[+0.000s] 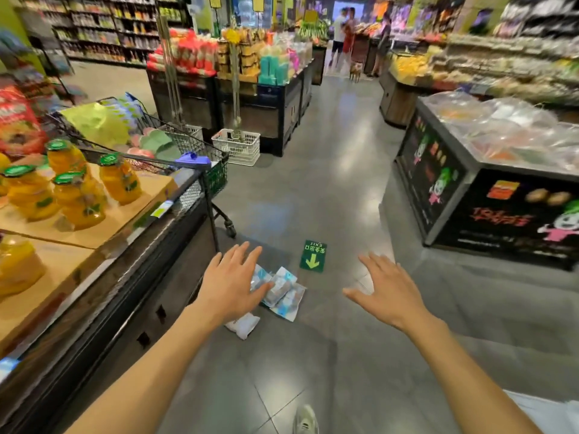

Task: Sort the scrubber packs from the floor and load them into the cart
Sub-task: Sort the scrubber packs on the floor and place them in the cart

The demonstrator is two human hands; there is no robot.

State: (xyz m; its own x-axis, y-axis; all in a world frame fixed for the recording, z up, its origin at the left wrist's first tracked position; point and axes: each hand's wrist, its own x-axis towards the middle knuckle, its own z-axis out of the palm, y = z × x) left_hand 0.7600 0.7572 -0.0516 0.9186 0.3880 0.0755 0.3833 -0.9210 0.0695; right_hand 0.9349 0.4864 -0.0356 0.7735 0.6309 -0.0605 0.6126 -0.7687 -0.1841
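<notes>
Clearly nothing is picked up yet: both hands reach forward with fingers spread and released, the left hand (233, 281) over the scrubber packs (282, 291) heaped on the floor (329, 189) just past its fingers, the right hand (388, 291) apart to the side. Beyond the left fingers, the cart (200, 166) waits beside the bench (103, 245), apparently parked near for loading.

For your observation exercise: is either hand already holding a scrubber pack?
No: the left hand and right hand are spread open above the floor, and the scrubber packs lie ungripped.
</notes>
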